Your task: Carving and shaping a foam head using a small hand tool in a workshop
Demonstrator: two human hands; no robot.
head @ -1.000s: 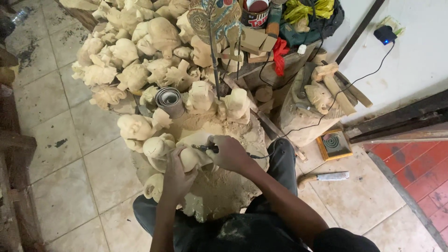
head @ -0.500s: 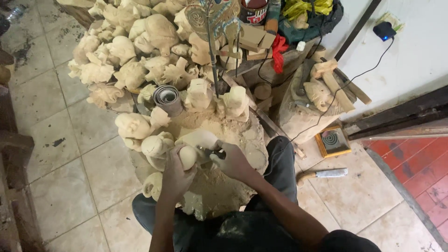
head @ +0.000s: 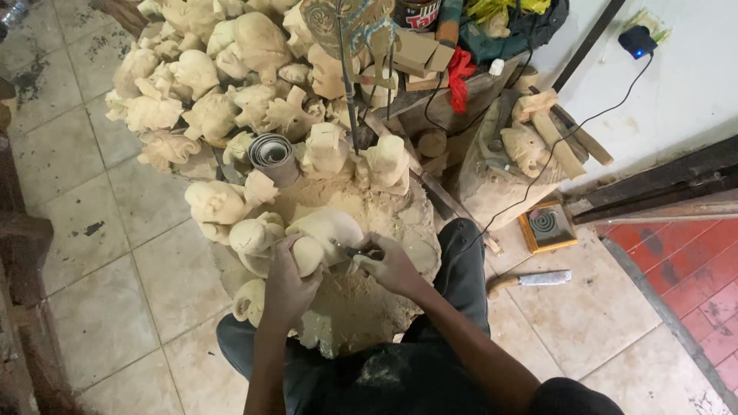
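Pale rounded wood carving (head: 323,234) in left hand (head: 288,280); right hand (head: 392,267) holds knife (head: 350,248).

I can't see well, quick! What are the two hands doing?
Left hand: closed around the pale wooden carving.
Right hand: closed on a small carving tool, tip against the carving.

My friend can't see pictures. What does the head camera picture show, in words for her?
Seen from above, a seated person's left hand grips a pale wooden carving while the right hand presses a small carving tool against it. They work over a sawdust-covered stump, with a pile of unfinished carvings behind and a knife on the tiled floor.
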